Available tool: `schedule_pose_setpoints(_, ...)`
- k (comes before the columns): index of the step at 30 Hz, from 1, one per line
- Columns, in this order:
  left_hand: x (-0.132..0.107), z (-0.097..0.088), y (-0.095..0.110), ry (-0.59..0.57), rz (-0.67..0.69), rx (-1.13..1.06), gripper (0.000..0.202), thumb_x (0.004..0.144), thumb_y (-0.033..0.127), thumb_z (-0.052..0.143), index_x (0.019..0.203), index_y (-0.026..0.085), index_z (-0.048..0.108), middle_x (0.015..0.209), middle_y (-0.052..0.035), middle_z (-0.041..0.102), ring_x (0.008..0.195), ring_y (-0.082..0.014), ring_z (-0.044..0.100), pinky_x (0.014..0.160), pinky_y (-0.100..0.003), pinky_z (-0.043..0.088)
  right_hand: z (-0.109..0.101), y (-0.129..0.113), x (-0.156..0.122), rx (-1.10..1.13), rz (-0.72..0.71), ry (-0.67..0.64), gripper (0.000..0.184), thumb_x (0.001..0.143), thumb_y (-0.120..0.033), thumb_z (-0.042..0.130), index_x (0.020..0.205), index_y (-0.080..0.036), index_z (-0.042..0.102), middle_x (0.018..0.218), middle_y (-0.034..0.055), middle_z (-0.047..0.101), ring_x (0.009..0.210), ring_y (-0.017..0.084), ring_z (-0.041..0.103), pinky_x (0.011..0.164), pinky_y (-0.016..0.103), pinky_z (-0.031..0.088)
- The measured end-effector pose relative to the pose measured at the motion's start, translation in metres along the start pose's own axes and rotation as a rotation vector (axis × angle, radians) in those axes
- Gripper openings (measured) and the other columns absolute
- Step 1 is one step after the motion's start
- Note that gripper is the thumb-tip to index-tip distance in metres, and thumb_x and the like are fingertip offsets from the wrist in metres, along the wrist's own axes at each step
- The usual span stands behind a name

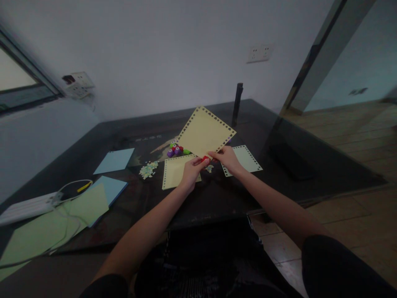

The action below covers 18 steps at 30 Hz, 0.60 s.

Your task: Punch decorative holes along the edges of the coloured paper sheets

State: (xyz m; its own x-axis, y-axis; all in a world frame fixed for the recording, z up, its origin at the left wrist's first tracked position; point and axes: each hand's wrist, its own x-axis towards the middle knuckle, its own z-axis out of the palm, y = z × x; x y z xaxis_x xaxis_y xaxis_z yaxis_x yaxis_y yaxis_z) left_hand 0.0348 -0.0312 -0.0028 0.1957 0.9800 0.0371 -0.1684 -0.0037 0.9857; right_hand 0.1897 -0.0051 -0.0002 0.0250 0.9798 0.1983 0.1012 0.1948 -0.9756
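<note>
Both hands are raised over a dark table [217,198]. My left hand [192,170] is closed on a small red punch [205,158], which sits at the lower corner of a yellow paper sheet [204,131] with a punched border. My right hand [228,159] pinches the same corner of that sheet, which is held up and tilted. Below the hands lies another yellow punched sheet [175,170] and a pale punched sheet [248,159].
Small purple, red and green punches [176,150] cluster behind the sheets, with a pile of paper bits [149,169] beside them. Blue [115,160] and green sheets [77,209] lie left, near a white power strip [27,206] with cables. A dark post [238,103] stands at the back.
</note>
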Motion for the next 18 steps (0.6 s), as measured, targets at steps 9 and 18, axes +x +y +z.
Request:
schedule_pose_setpoints(9, 0.0009, 0.0007, 0.0000, 0.024, 0.042, 0.029, 0.033, 0.064, 0.041, 0.076, 0.085, 0.015, 0.073, 0.086, -0.0069, 0.072, 0.081, -0.0206, 0.064, 0.070, -0.029, 0.044, 0.0004, -0.0058, -0.0026, 0.018, -0.016, 0.002, 0.033, 0.063, -0.045, 0.074, 0.066, -0.014, 0.064, 0.058, 0.0043, 0.064, 0.050, 0.013, 0.056, 0.051, 0.028, 0.048)
schedule_pose_setpoints(18, 0.0035, 0.0008, -0.0015, 0.021, 0.068, 0.012, 0.029, 0.064, 0.038, 0.076, 0.080, 0.014, 0.073, 0.080, -0.0060, 0.071, 0.076, -0.0187, 0.063, 0.073, -0.029, 0.045, 0.0003, -0.0084, -0.0023, -0.001, 0.005, 0.008, 0.034, 0.062, -0.045, 0.075, 0.065, -0.013, 0.064, 0.057, 0.0046, 0.064, 0.049, 0.013, 0.055, 0.050, 0.027, 0.047)
